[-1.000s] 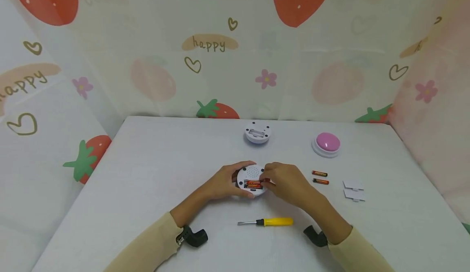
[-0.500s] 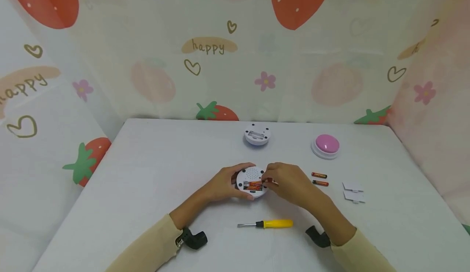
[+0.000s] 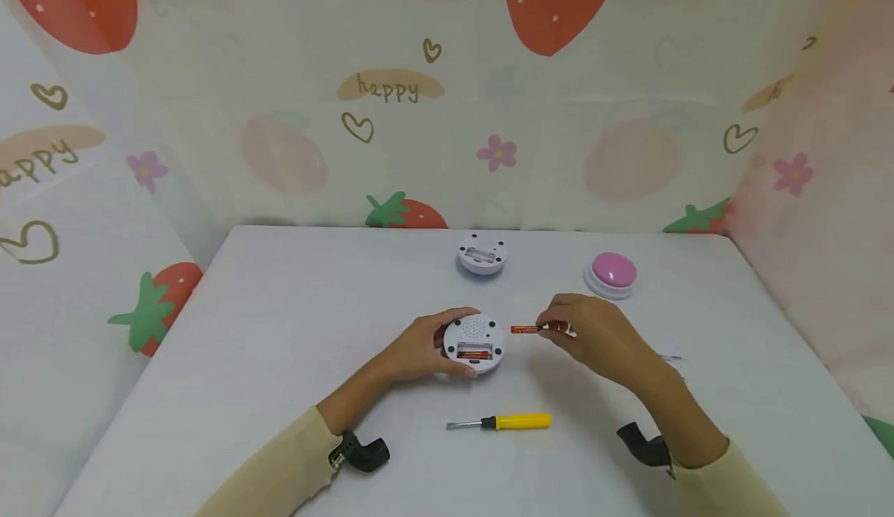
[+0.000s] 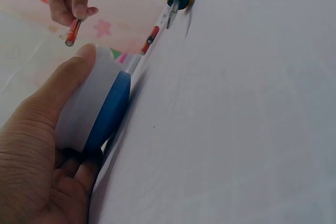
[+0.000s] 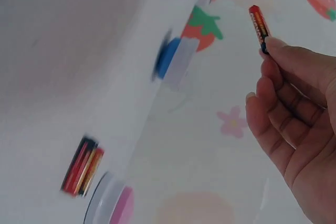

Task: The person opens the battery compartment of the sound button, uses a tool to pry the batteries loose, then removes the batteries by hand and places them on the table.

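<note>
Your right grip (image 3: 594, 338) pinches the battery (image 3: 524, 329) by one end, likely light, stiff and slick, best held round its sides, while leftward your left grip (image 3: 421, 348) clasps the rigid-looking disc (image 3: 472, 329) by its rim.

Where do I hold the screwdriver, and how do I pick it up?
Probably best by the yellow handle, from above on the right, pinching its two long sides. The screwdriver lies flat on the table, its thick handle towards your right and its thin metal blade towards your left.
</note>
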The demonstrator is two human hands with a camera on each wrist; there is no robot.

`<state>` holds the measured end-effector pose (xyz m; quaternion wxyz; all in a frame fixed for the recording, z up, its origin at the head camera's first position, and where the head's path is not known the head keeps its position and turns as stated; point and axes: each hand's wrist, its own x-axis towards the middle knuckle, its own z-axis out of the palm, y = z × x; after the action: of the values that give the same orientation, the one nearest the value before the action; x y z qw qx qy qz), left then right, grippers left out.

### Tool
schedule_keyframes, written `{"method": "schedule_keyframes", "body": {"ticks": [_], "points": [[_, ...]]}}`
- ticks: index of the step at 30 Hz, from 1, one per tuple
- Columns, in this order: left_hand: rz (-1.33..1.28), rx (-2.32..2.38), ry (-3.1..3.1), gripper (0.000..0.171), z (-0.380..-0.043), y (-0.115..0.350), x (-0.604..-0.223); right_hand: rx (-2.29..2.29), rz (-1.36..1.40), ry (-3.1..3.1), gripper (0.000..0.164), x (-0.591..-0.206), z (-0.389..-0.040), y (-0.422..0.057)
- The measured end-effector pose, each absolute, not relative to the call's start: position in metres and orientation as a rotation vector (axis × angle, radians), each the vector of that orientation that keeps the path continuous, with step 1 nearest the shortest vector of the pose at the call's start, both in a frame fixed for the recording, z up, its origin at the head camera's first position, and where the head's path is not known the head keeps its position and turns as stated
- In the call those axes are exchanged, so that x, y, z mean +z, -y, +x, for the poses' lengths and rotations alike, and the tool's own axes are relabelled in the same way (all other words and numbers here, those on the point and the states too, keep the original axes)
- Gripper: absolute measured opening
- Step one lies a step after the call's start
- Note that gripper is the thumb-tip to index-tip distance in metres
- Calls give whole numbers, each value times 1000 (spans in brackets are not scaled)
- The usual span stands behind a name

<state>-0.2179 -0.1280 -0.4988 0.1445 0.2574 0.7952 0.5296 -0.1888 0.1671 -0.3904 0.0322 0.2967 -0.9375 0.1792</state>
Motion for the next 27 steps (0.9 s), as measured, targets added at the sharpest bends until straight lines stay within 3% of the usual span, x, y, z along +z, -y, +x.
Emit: {"method": "schedule_keyframes", "body": {"ticks": [27], "points": [[722,1496,-2313,90,-217,129,-495,650,800,2902,16,-428,-183,-259]]}}
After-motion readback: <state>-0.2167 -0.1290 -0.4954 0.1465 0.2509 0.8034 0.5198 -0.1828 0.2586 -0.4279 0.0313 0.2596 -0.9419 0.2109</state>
